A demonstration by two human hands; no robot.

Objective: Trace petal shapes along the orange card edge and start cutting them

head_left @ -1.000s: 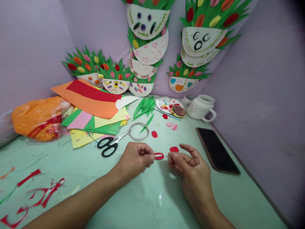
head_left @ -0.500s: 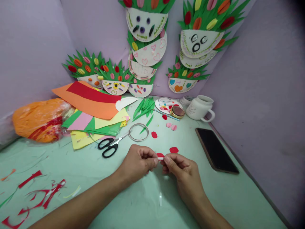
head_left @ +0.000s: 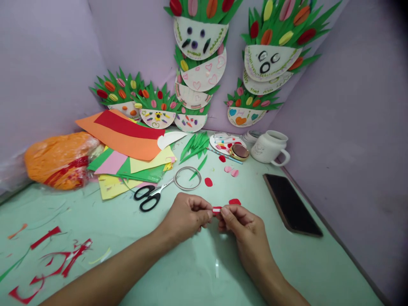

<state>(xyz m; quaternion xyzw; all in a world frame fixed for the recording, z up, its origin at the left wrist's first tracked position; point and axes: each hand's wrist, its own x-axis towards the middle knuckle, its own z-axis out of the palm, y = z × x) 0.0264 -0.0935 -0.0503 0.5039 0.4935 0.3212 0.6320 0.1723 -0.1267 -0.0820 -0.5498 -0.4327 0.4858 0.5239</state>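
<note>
Between my two hands is a small red paper piece (head_left: 216, 213) with a white strip (head_left: 216, 210) across it. My left hand (head_left: 191, 212) pinches its left end between thumb and fingers. At the right end, my right hand (head_left: 240, 221) pinches it the same way, with other fingers curled below. A red paper oval (head_left: 235, 202) lies just behind my right hand, and another red oval (head_left: 208, 182) rests farther back. The roll of tape (head_left: 175, 178) touches the tips of black-handled scissors (head_left: 151, 198), left of my hands.
Coloured paper sheets (head_left: 127, 140) and an orange bundle in plastic (head_left: 57, 159) lie at left, red scraps (head_left: 47, 238) at front left. A phone (head_left: 291, 204) and white mug (head_left: 267, 146) stand right. Paper baskets of flowers (head_left: 201, 38) hang on the wall.
The view has shifted slightly, so the surroundings appear a little lower and to the right. Both hands keep their pinch on the red piece, and slightly more red shows around the white strip.
</note>
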